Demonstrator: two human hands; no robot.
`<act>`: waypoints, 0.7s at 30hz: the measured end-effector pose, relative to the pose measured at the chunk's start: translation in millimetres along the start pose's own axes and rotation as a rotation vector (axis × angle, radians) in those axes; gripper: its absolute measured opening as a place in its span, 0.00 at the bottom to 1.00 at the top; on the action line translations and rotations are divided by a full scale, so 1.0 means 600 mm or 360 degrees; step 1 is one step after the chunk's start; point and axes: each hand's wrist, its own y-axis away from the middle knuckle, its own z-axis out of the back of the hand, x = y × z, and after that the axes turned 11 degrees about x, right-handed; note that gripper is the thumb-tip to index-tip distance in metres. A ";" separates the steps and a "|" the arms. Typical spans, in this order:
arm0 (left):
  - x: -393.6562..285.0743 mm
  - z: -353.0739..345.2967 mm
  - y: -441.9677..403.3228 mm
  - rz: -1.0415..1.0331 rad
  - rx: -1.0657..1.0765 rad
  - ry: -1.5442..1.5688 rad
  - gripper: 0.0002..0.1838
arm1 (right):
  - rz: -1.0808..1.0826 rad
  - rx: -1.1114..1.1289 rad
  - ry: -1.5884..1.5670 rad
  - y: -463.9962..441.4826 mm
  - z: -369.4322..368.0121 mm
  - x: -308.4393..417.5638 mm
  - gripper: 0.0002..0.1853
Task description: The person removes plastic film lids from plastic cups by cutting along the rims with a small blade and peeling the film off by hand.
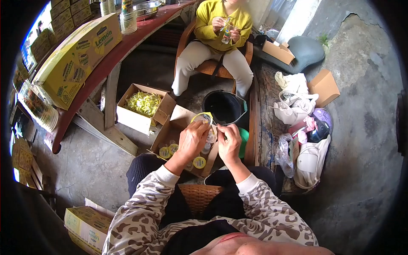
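Note:
My left hand (194,139) is closed on a clear plastic cup (203,117) with a yellow edge, above an open cardboard box. My right hand (229,142) is just right of the cup, its thumb and fingers pinched together. Whatever it pinches is too small to make out. Inside the cardboard box (182,115) lie several cups with yellow printed lids (199,162), partly hidden by my hands. Beyond it stands another box (132,119) full of yellow-green strips (143,104).
A black bucket (223,107) stands ahead, with a green basin (243,143) nearer. A seated person in a yellow top (216,21) holds a small clear cup. A red-edged table (91,91) carries lemon cartons (80,59) and stacked cups. Bags (312,163) lie at right.

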 end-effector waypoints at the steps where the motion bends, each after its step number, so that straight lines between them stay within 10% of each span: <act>1: 0.001 -0.004 0.000 -0.0016 -0.0003 0.0000 0.08 | 0.0009 0.0011 0.0069 0.000 0.000 0.001 0.10; 21: -0.006 -0.040 0.010 -0.0059 0.0072 0.0096 0.09 | -0.0289 0.0015 -0.0086 -0.007 0.002 -0.040 0.06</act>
